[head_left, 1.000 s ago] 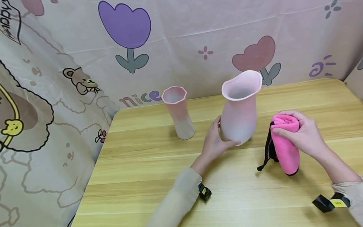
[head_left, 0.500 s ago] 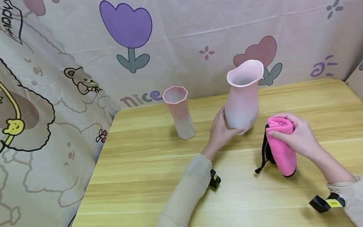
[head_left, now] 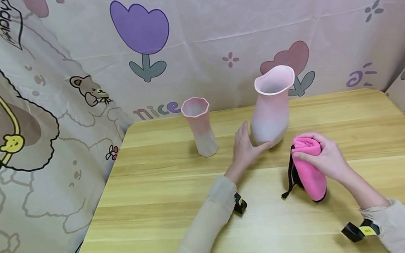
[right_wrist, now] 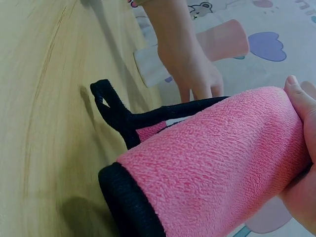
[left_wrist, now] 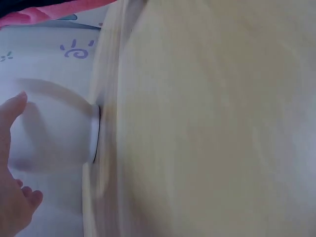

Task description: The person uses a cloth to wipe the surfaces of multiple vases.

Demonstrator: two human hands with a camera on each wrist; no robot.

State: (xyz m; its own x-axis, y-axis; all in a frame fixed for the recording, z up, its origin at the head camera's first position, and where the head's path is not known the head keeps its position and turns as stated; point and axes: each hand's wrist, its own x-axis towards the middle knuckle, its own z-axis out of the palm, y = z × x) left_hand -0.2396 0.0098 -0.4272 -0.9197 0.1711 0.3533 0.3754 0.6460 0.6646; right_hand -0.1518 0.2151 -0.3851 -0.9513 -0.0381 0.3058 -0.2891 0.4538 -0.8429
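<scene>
A large pink-and-white vase (head_left: 271,116) with a wavy rim stands upright toward the back of the table. At its lower left is my left hand (head_left: 245,151), thumb and fingers spread; a small gap shows between the fingers and the vase, and whether the thumb touches it I cannot tell. My right hand (head_left: 329,157) grips the top of a rolled pink towel (head_left: 311,177) with black edging, held tilted just above the table. In the right wrist view a black loop (right_wrist: 111,108) hangs from the towel (right_wrist: 212,158). The left wrist view shows the vase's base (left_wrist: 54,128) beside my thumb.
A slimmer pink-and-white vase (head_left: 203,130) with a faceted rim stands left of my left hand. The wooden table (head_left: 142,220) ends at the back against a printed cloth (head_left: 207,17), with another patterned cloth (head_left: 43,204) along the left side.
The large vase has moved back and slightly right, then come to rest as my left hand loosened from it. My right hand has moved the towel left and slightly nearer.
</scene>
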